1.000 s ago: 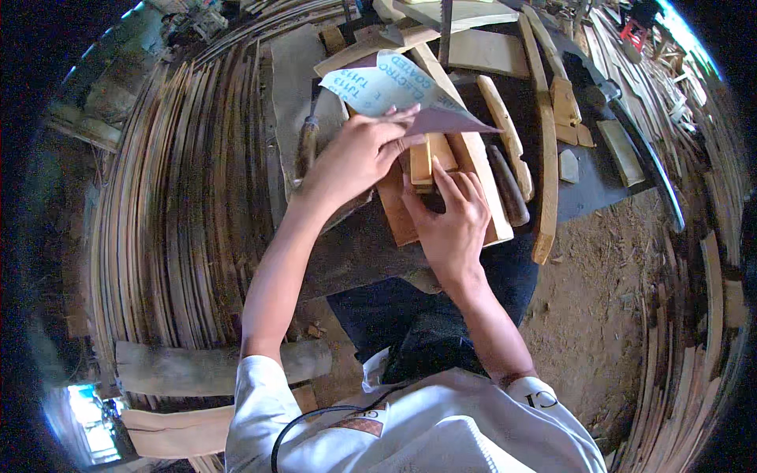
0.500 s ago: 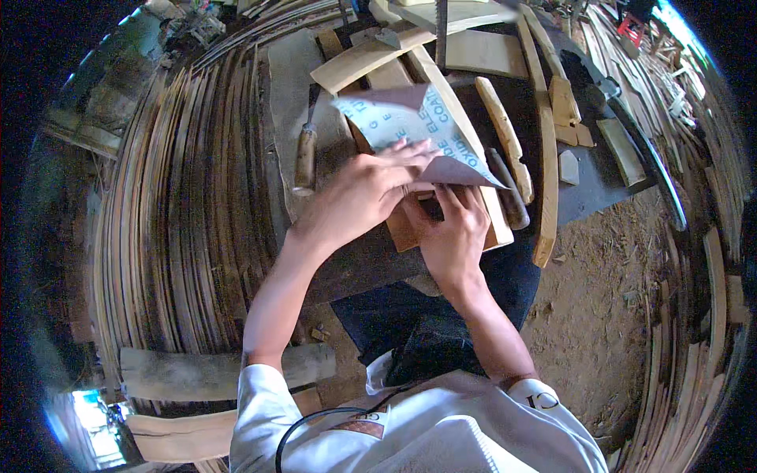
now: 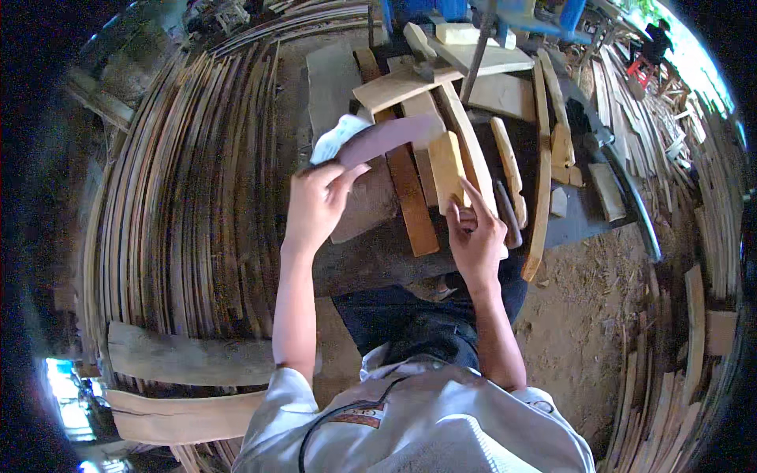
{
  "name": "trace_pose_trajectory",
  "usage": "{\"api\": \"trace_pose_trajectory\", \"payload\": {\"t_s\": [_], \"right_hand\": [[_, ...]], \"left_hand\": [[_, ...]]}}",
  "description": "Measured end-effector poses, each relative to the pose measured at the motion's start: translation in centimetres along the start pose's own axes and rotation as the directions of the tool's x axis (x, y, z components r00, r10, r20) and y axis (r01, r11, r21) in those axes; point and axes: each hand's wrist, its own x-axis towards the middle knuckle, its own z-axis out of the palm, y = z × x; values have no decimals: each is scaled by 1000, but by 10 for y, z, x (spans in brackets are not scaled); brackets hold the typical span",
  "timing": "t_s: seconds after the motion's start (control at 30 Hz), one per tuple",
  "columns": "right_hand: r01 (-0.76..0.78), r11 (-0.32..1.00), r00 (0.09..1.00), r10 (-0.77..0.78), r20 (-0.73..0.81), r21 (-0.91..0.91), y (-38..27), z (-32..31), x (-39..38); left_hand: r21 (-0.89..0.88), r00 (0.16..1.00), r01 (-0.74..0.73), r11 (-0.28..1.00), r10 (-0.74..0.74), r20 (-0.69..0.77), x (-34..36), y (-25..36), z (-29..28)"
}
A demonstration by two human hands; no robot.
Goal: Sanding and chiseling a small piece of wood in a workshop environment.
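Observation:
My left hand (image 3: 319, 197) is closed on one edge of a curling sheet of sandpaper (image 3: 386, 140), its mauve grit face and pale printed back both showing. The sheet is lifted over the workbench, and its far end is blurred. In my right hand (image 3: 478, 235) a short yellowish wood block (image 3: 449, 162) is gripped near its closer end by thumb and fingers. Beneath the block lies a long pale wood piece (image 3: 471, 146). A reddish-brown wood strip (image 3: 412, 203) lies between my hands. A dark rod-like handle (image 3: 509, 214) lies just right of my right hand.
A long narrow board (image 3: 542, 173) runs along the bench's right side, near a curved metal bar (image 3: 640, 201). An upright saw-like blade (image 3: 478, 51) rises at the back. Stacked wood strips (image 3: 169, 205) fill the left. Another person (image 3: 654, 43) is far off at right.
My hands have moved apart. The sandpaper has swung left and up in my left hand, now curled, and the wood block shows in my right hand. The view has shifted a little.

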Motion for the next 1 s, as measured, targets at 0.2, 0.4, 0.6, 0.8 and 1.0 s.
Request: {"api": "trace_pose_trajectory", "payload": {"t_s": [0.2,0.4,0.6,0.8,1.0], "right_hand": [[-67,989,983,88,161,-134,-7,-13,5],[-134,971,951,183,251,-199,-10,-17,15],[26,988,973,9,229,-152,-25,-37,22],[145,986,965,-159,209,78,-27,-59,23],[254,963,966,-248,77,-85,11,-80,34]], "left_hand": [[104,966,221,970,-204,-158,-62,-18,-37],[-48,931,198,979,-203,-303,-84,5,-28],[43,999,-50,998,50,7,-50,19,-9],[-36,897,-340,940,336,287,-22,29,27],[27,984,-153,988,150,99,-7,33,35]]}}
